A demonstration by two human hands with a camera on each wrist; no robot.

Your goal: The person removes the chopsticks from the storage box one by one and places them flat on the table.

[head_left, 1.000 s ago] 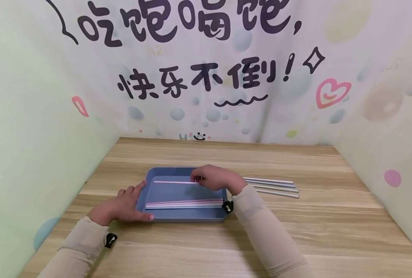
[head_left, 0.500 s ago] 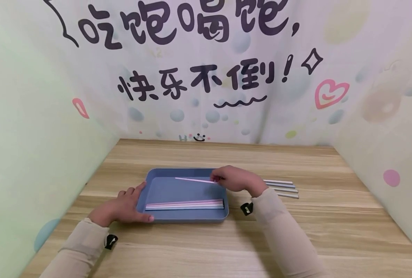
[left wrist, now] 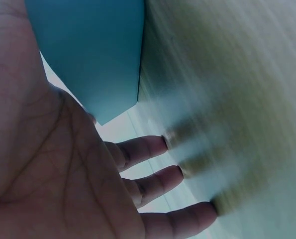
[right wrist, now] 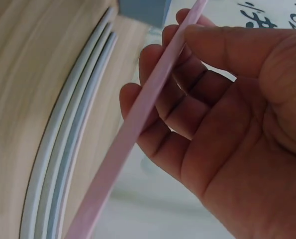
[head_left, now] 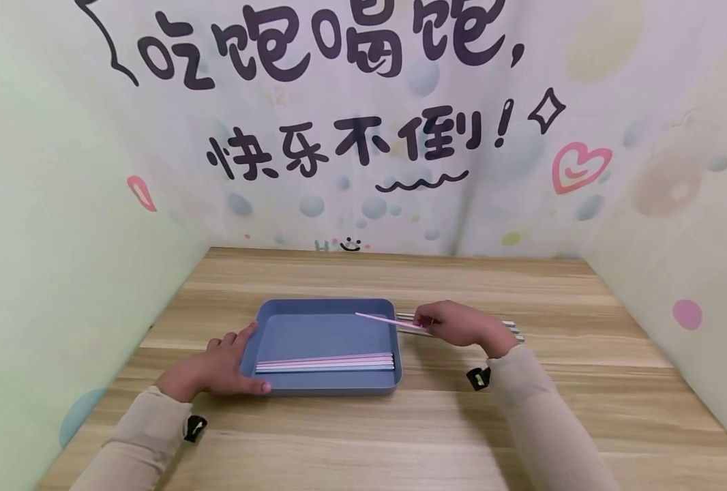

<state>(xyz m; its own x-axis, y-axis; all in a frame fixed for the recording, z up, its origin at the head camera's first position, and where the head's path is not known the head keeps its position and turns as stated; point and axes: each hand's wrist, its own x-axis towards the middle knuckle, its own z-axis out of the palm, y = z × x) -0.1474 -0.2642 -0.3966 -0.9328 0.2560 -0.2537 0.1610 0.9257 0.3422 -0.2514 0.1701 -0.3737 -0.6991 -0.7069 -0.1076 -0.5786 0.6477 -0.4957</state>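
Partly hides pale chopsticks (right wrist: 57, 124) beside tray (head_left: 327, 334) with right hand (head_left: 455, 322), newly past right edge, pinching pink chopstick (right wrist: 133, 124); spreads left hand (head_left: 222, 366) at left edge.

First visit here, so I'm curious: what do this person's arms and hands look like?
Both sleeves are long and beige. A small black piece, partly pale, sits by each cuff. The left hand and right hand wear no gloves.

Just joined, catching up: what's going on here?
A person's right hand pinches a pink stick above the table, by the right end of a blue tray. The left hand rests against the tray's left end. A row of sticks lies in the tray; paler sticks lie on the table to its right.
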